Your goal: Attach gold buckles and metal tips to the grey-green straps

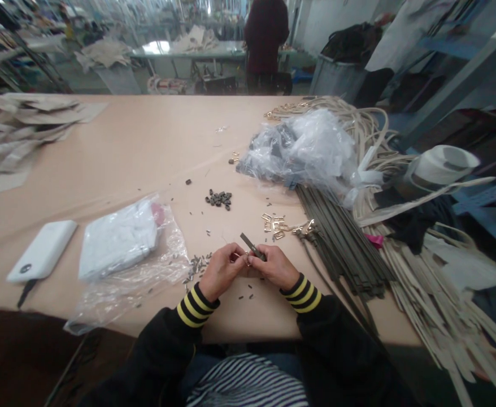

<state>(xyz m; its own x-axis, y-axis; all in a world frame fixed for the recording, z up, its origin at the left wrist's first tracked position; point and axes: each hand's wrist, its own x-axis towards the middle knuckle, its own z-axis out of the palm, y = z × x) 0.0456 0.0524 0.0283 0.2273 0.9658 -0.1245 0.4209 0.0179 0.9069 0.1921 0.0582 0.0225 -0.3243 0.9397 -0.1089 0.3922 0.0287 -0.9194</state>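
In front of my body both hands meet at the fingertips over the table. My right hand (277, 267) is closed on a short, flat olive-grey strap (248, 243), whose end sticks up to the left between the hands. My left hand (223, 268) pinches at the strap's lower part; a small shiny bit shows at the fingertips, too small to name. Small grey metal clips (197, 265) lie scattered beside my left wrist. Gold rectangular rings (278, 225) and gold clasps (306, 227) lie just beyond my right hand. Farther out is a pile of dark strap loops (219, 199).
A bundle of olive straps (345, 243) and beige strips (438, 316) lie to the right. Behind them are a plastic bag (303, 147) and a white roll (445, 164). At left are a bagged white packet (118, 240), a white power bank (44, 249) and beige fabric (14, 130). A person (267, 45) stands beyond.
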